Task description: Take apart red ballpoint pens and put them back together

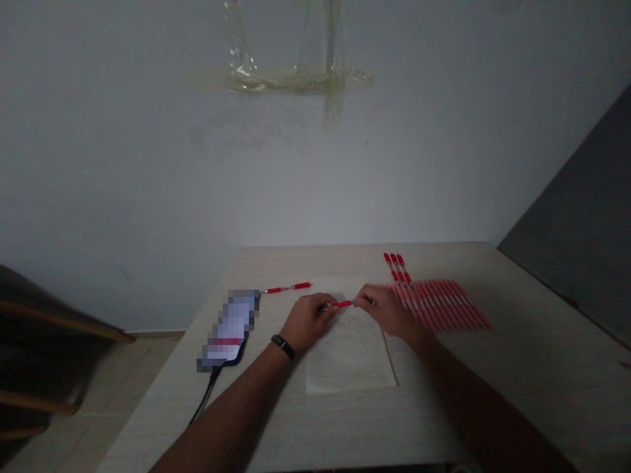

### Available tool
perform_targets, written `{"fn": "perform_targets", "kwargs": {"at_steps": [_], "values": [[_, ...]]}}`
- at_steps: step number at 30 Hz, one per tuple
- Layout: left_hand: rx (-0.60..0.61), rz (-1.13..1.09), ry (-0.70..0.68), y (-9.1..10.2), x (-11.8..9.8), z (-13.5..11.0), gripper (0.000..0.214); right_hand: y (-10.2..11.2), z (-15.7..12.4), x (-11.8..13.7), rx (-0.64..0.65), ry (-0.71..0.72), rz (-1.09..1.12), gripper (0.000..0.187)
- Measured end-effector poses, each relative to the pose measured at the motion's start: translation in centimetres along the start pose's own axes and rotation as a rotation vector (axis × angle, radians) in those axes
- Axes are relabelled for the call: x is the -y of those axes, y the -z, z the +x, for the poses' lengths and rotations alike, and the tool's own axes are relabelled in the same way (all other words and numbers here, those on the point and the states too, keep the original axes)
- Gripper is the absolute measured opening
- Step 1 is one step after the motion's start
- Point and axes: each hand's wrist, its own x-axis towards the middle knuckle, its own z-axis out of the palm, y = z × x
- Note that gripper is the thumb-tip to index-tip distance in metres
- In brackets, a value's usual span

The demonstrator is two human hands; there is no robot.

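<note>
Between my two hands, above a pale sheet [350,371], is a red pen [344,303] lying roughly sideways. My left hand [310,318], with a dark band on its wrist, pinches the pen's left end. The fingers of my right hand [387,310] are closed at the other end, where a small greyish part shows; the fingertips cover the rest. Close by my right hand is a row of red pens [451,303] laid side by side. Three red pens [398,268] stick out beyond that row's far left side. A single red pen [288,288] lies behind my left hand.
A phone [231,328] with a blurred screen lies on the left of the wooden table [276,433], its black cable [203,397] running toward the front edge. The wall [419,164] rises behind the table. Dark furniture with wooden bars [64,318] stands at the left.
</note>
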Motion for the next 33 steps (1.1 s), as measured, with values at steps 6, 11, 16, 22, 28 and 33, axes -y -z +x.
{"fn": "perform_targets", "kwargs": {"at_steps": [6, 11, 16, 22, 28, 33], "values": [[-0.015, 0.041, -0.006, 0.0, 0.0, 0.0, 0.024, -0.3, -0.1, -0.2, -0.012, -0.044, 0.113, 0.014], [-0.009, 0.040, -0.003, -0.1, 0.2, 0.0, 0.024, -0.2, -0.1, 0.2, -0.005, -0.011, 0.042, 0.018], [0.002, 0.056, 0.005, 0.0, 0.4, 0.1, 0.024, -0.1, -0.1, 0.2, -0.018, -0.041, 0.129, 0.007], [-0.020, 0.046, 0.024, -0.1, 0.6, 0.1, 0.026, 0.0, 0.0, -0.1, -0.055, -0.038, 0.098, 0.006], [-0.004, 0.148, 0.072, 0.0, 0.5, 0.1, 0.027, 0.5, -0.2, -0.1, -0.072, -0.055, 0.027, 0.011], [-0.009, 0.174, 0.080, -0.1, 0.8, 0.0, 0.025, 1.1, -0.5, -0.2, 0.003, -0.025, -0.161, 0.023]]}}
